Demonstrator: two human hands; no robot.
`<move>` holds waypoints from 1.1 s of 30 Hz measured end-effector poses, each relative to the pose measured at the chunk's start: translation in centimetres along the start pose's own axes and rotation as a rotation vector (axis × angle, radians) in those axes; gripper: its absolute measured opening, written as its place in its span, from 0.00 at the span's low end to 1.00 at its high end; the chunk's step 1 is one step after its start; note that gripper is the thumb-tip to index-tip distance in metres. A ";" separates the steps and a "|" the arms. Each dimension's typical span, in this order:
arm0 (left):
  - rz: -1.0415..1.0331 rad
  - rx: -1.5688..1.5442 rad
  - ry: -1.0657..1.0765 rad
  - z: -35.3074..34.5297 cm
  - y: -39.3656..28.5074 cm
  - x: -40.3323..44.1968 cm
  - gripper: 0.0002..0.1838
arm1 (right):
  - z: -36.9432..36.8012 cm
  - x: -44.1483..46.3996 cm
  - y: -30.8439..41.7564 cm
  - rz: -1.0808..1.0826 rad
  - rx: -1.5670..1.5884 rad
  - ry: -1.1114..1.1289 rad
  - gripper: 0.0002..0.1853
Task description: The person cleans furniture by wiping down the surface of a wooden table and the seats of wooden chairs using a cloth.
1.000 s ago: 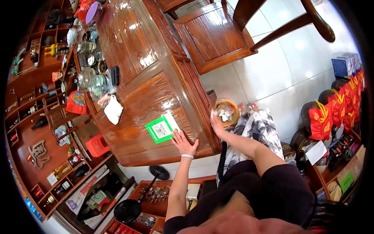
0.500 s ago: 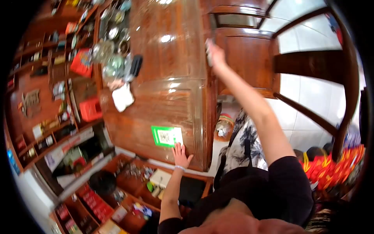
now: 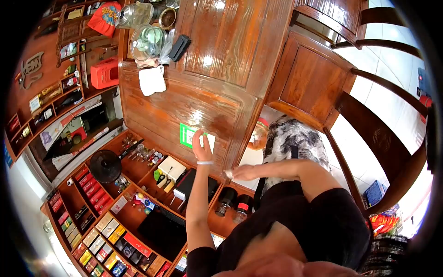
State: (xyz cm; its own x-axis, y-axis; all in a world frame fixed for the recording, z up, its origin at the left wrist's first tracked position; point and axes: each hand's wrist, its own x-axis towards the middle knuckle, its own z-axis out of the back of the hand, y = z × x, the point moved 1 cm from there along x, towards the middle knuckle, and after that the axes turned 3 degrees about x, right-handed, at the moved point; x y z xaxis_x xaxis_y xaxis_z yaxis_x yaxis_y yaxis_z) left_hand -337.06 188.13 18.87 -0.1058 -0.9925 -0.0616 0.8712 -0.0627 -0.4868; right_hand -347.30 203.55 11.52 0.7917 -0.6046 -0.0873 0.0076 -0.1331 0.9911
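My left hand (image 3: 201, 147), with a pale band at the wrist, is over the green card with a printed code (image 3: 187, 135) on the wooden table (image 3: 157, 111); its fingers look slightly bent and hold nothing visible. By the table's near corner, my right hand (image 3: 242, 172) is closed on a small white cloth or wad (image 3: 229, 174), only partly visible. A folded white cloth (image 3: 152, 81) lies at the table's left side, below a black object (image 3: 179, 48) and glass jars (image 3: 147, 42).
Wooden chairs (image 3: 314, 83) stand along the table's right side. A round container (image 3: 258, 135) is beside the table, near my patterned-clothed legs. Shelves with boxes (image 3: 94, 191) and a black fan-like object (image 3: 105, 166) fill the lower left. Dark-lidded jars (image 3: 226, 201) stand near my body.
My right hand has swept from the table's far right edge back to its near corner. My left hand has shifted slightly on the card, its fingers now more bent. The view has turned.
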 end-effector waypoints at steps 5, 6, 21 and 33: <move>-0.136 -0.004 -0.101 -0.1 -2.6 5.7 0.10 | 12.9 -1.8 3.1 -0.129 0.256 -0.376 0.11; -0.075 -0.036 -0.090 -1.1 -1.7 6.4 0.12 | 18.8 -3.2 4.8 -0.045 0.160 -0.752 0.09; -0.053 0.422 0.066 -8.8 -3.4 11.6 0.33 | 55.7 -1.3 4.2 -0.417 -1.384 -0.960 0.18; -0.069 0.188 0.021 -8.4 -1.5 11.4 0.25 | 9.2 -0.9 -2.0 0.459 0.074 -0.198 0.10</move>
State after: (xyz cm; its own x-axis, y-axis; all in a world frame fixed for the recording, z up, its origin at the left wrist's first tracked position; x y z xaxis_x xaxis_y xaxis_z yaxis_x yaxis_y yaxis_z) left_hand -343.62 177.84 11.63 -0.1761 -0.9830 -0.0526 0.9355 -0.1505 -0.3196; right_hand -353.65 197.12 8.71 0.5719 -0.7506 0.3311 -0.3627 0.1306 0.9227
